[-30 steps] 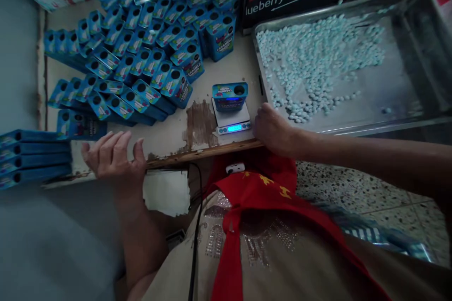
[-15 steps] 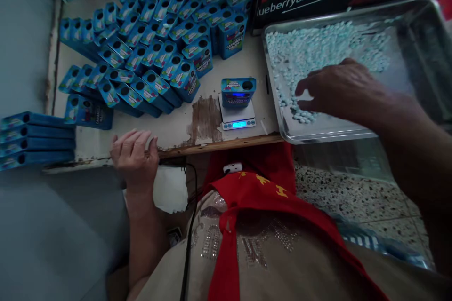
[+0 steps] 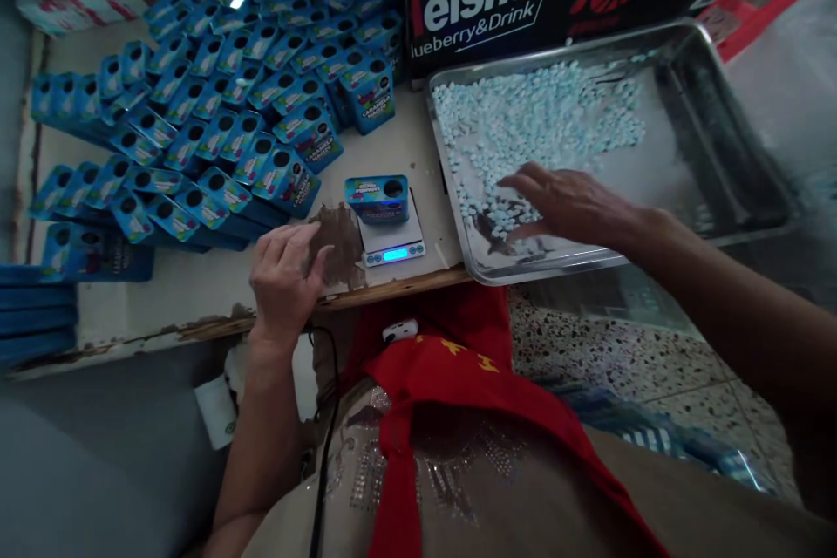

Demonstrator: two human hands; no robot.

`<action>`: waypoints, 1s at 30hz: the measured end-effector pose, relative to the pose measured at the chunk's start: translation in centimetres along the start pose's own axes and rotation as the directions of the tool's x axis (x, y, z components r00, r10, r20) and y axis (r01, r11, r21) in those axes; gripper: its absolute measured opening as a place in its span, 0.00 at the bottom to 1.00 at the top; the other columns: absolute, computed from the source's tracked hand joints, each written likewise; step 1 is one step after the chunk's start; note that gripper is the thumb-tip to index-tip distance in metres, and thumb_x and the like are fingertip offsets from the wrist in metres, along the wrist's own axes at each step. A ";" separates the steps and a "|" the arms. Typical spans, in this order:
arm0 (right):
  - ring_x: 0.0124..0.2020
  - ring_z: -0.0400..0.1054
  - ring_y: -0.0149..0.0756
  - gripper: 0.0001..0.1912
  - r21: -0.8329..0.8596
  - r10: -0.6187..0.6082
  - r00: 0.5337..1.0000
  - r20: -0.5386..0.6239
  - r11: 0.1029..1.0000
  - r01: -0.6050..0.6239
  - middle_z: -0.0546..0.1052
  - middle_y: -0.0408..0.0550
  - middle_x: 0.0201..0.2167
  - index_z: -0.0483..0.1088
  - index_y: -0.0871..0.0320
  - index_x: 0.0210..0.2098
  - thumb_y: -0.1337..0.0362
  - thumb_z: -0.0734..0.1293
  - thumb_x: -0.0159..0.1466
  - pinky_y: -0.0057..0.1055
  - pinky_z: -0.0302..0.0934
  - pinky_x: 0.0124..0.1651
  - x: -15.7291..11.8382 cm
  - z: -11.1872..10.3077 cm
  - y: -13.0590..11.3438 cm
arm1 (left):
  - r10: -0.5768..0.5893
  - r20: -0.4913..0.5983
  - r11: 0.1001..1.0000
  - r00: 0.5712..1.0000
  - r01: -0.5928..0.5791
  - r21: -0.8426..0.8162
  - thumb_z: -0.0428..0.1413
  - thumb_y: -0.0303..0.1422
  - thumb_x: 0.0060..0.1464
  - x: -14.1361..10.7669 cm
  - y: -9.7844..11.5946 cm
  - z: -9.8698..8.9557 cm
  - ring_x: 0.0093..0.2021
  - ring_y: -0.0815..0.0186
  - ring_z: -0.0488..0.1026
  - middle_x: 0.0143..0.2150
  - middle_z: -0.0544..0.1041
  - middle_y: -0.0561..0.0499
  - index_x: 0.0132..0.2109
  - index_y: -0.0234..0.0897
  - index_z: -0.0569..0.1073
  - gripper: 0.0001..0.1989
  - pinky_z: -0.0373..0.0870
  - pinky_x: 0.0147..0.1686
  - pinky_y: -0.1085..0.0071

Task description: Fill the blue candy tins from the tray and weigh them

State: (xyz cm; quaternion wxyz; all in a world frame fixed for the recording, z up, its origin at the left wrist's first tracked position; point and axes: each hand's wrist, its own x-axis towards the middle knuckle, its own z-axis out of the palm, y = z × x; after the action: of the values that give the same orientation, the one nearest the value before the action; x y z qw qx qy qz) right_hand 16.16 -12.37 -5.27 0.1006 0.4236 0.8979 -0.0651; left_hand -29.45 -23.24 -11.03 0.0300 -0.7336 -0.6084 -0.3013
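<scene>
My right hand (image 3: pixel 566 202) is over the near left part of a metal tray (image 3: pixel 660 192), thumb and fingers apart, with nothing visible between them. Small pale blue candies (image 3: pixel 533 109) cover much of the tray's left side, some right by the fingertips. Near the table's front edge, my left hand (image 3: pixel 286 277) has loosely bent fingers, its thumb apart, and appears to hold nothing. To its right, a small digital scale (image 3: pixel 418 231) with a lit blue display carries one upright blue candy box (image 3: pixel 377 199) with a round hole in its top.
Many similar blue boxes (image 3: pixel 228 118) crowd the left of the worn table (image 3: pixel 418 157). A black printed carton (image 3: pixel 484 9) stands behind the tray. A black cable (image 3: pixel 327 436) runs down past the red apron (image 3: pixel 451 366).
The view has shifted, moving the table contents leftward in the picture. My left hand has moved right along the table edge, nearer the scale. My right hand stays over the candies, its fingers more spread.
</scene>
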 end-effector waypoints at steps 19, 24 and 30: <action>0.26 0.60 0.32 0.19 0.991 0.524 0.842 0.130 -0.056 -0.118 0.73 0.45 0.31 0.69 0.51 0.40 0.43 0.72 0.73 0.31 0.53 0.28 2.5 2.7 0.7 | -0.027 0.006 0.999 1.000 0.027 -0.021 0.62 0.41 0.72 -1.3 -0.3 -0.1 0.55 0.49 0.82 0.52 0.86 0.40 0.60 0.42 0.83 0.15 0.76 0.62 0.54; 0.36 0.73 0.37 0.11 0.922 0.404 0.874 0.268 -0.370 -0.112 0.77 0.47 0.36 0.73 0.50 0.39 0.57 0.78 0.64 0.32 0.71 0.33 1.9 2.0 0.3 | -0.039 -0.001 0.996 0.999 0.039 -0.084 0.62 0.40 0.71 -0.9 -0.4 0.5 0.56 0.49 0.81 0.53 0.86 0.40 0.61 0.43 0.83 0.15 0.76 0.62 0.54; 0.26 0.63 0.25 0.13 0.924 0.303 0.891 0.339 -0.285 -0.255 0.74 0.42 0.32 0.76 0.55 0.39 0.60 0.82 0.64 0.23 0.58 0.25 2.5 0.6 -2.2 | -0.078 0.104 0.995 0.992 0.084 -0.056 0.63 0.41 0.70 -0.7 0.3 1.1 0.60 0.48 0.80 0.58 0.84 0.40 0.63 0.45 0.82 0.18 0.75 0.66 0.52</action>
State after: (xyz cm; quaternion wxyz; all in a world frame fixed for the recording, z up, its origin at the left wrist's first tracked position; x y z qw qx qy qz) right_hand 13.03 -12.01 -6.33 -0.2638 0.5408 0.3895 -0.6973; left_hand -28.82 -23.48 -12.18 -0.0352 -0.7231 -0.6292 -0.2829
